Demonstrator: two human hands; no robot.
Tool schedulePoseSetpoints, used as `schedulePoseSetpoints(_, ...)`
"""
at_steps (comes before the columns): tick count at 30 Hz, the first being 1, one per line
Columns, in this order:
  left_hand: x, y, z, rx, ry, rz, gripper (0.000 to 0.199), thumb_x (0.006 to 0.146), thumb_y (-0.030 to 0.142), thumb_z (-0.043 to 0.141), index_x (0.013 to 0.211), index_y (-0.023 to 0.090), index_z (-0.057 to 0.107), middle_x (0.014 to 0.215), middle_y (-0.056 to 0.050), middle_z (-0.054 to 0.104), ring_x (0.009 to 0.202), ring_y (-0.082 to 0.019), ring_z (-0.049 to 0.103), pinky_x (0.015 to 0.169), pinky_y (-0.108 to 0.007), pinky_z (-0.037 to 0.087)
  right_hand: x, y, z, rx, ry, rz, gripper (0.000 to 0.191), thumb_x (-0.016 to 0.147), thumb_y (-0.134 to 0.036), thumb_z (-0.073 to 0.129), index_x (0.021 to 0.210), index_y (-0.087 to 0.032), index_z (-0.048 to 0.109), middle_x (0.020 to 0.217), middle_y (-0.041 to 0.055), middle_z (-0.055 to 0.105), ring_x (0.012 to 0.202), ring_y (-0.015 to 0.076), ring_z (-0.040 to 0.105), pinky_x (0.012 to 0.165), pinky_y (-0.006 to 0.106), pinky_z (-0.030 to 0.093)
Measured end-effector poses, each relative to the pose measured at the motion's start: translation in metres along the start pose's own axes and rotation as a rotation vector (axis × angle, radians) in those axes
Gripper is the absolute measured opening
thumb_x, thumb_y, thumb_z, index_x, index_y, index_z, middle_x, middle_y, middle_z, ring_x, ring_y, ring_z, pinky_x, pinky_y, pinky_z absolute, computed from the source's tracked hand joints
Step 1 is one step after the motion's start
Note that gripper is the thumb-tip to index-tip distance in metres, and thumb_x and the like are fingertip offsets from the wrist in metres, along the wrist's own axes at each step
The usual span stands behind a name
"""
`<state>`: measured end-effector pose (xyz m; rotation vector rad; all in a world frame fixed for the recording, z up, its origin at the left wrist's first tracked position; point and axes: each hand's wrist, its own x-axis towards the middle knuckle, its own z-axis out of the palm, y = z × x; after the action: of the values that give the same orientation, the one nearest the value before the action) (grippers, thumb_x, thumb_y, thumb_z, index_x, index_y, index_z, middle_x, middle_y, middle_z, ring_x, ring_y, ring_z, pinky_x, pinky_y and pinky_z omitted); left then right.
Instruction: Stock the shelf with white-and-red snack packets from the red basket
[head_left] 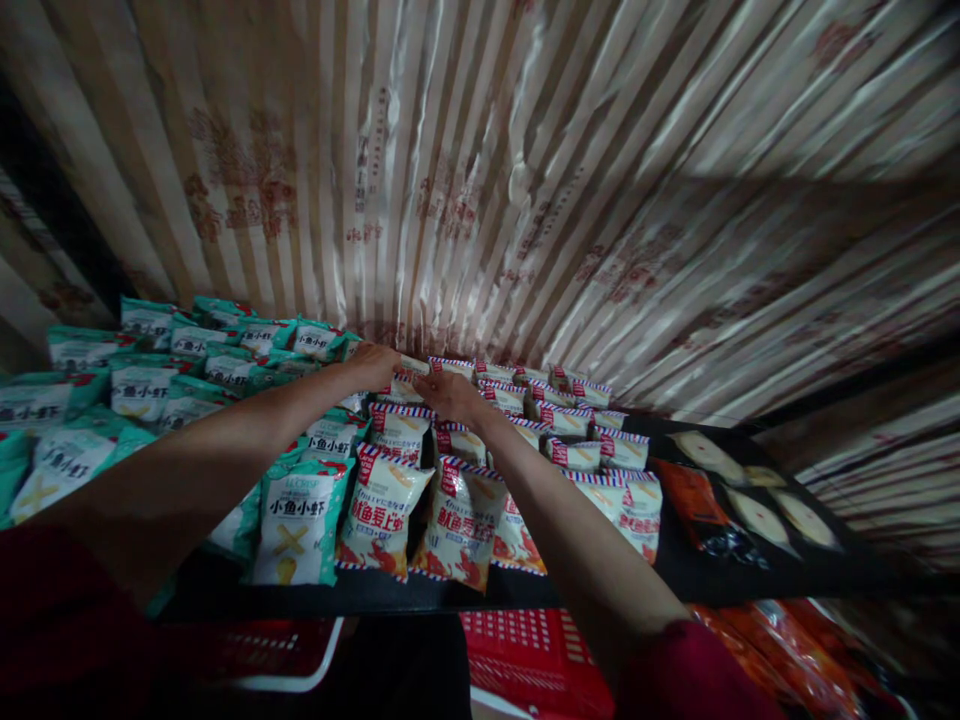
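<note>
Both my arms reach to the back of a black shelf (285,602). At the rear row, my left hand (375,366) has its fingers closed at the left upper edge of a cream snack bag (411,382) with a striped edge. Against the same bag's right side is my right hand (448,394), its fingers bent and pinched on it. Part of that bag is hidden behind the hands. More cream bags with red lettering (459,520) stand in rows in front and to the right. Teal and white snack bags (296,525) fill the left side.
A pleated, printed curtain (465,180) hangs behind the shelf. To the right lie flat, pale packets (709,455) and an orange-and-black packet (697,510). Below are a red basket (525,650), another red basket (259,650), and orange packages (795,660).
</note>
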<state>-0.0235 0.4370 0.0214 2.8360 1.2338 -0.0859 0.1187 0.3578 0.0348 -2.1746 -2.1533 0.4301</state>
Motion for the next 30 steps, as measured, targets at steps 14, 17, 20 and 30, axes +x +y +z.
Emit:
schedulePoseSetpoints(14,0.004,0.001,0.004,-0.038,-0.052,0.02,0.032,0.074,0.011,0.052,0.099,0.022,0.069,0.093,-0.004,0.071,0.081,-0.017,0.064,0.063,-0.02,0.044,0.028,0.01,0.01,-0.141,0.125,0.09,0.042,0.096,-0.034,0.027,0.106,-0.019,0.065,0.106,0.0108,0.069,0.099,0.0198,0.063,0.079,0.025,0.043)
schedulePoseSetpoints(17,0.008,0.0,0.007,-0.049,-0.039,0.032,0.03,0.076,0.013,0.051,0.1,0.022,0.068,0.097,-0.005,0.071,0.086,-0.018,0.064,0.066,-0.021,0.045,0.028,0.008,0.007,-0.193,0.085,0.07,0.05,0.096,-0.04,0.021,0.11,-0.017,0.063,0.108,0.014,0.068,0.104,0.0241,0.062,0.083,0.031,0.044)
schedulePoseSetpoints(20,0.013,-0.003,0.013,-0.066,-0.005,0.066,0.032,0.079,0.014,0.049,0.103,0.023,0.067,0.1,-0.006,0.07,0.088,-0.019,0.064,0.068,-0.023,0.046,0.027,0.007,0.006,-0.214,0.047,0.034,0.056,0.096,-0.045,0.016,0.115,-0.016,0.06,0.112,0.0157,0.066,0.107,0.0268,0.06,0.086,0.035,0.044)
schedulePoseSetpoints(30,0.016,-0.007,0.016,-0.079,-0.005,0.082,0.035,0.076,0.011,0.048,0.102,0.024,0.068,0.1,-0.004,0.07,0.088,-0.018,0.065,0.07,-0.022,0.046,0.047,0.014,0.013,-0.161,-0.023,-0.004,0.06,0.095,-0.049,0.01,0.122,-0.019,0.054,0.119,0.0144,0.062,0.113,0.0267,0.058,0.09,0.037,0.045)
